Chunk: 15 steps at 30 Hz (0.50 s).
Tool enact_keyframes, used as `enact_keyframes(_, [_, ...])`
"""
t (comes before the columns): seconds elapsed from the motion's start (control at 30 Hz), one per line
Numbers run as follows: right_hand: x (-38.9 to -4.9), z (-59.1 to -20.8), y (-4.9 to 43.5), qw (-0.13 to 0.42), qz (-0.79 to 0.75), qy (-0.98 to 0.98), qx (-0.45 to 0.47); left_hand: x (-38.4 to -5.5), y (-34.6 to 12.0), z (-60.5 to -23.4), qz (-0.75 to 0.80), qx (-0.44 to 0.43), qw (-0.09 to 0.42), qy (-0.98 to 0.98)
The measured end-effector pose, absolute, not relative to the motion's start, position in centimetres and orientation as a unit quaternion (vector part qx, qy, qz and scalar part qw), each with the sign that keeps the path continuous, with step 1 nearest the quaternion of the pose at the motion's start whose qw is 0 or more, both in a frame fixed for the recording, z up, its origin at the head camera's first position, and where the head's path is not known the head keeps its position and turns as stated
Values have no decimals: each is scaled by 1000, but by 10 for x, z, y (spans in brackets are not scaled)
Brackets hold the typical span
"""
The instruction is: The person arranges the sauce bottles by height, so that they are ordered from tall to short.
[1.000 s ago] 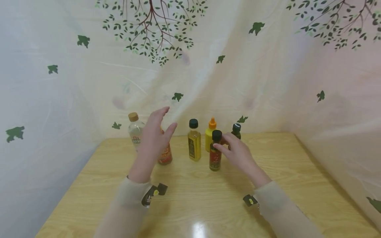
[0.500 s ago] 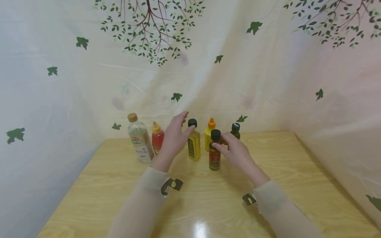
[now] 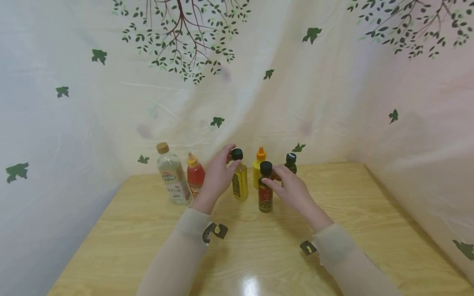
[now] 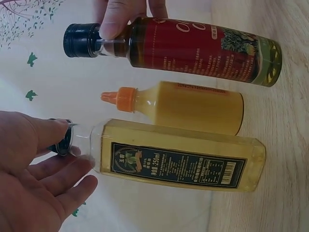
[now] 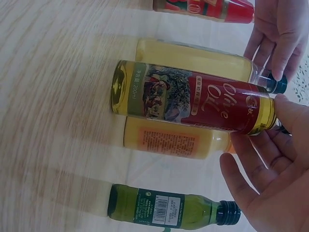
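Observation:
My left hand is at the neck of a square glass bottle of yellow oil, thumb and fingers around it just under the dark cap. In the left wrist view the label of this oil bottle faces the camera. My right hand holds a round olive oil bottle with a red label by its neck. That olive oil bottle stands upright on the table, nearer to me than the square one. Behind the two bottles stands a yellow squeeze bottle with an orange nozzle.
A small green bottle stands behind my right hand. To the left of my left hand are a red squeeze bottle, partly hidden, and a tall clear bottle with a tan cap. A leaf-printed cloth hangs behind the wooden table.
My left hand has moved right, away from the red squeeze bottle, and taken the square oil bottle by its neck. The right hand has stayed on the olive oil bottle.

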State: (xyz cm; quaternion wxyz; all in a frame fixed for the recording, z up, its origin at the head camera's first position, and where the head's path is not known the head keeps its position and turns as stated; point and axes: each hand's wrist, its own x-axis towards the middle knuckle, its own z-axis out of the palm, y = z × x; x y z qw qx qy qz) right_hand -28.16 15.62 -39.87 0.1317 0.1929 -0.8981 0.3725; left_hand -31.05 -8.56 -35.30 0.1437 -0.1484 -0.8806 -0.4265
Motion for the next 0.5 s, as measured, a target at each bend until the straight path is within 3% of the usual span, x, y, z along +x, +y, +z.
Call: enact_keyframes(0.5, [-281, -399, 156, 142, 369, -897, 196, -309, -86, -353, -397, -160, 176, -887])
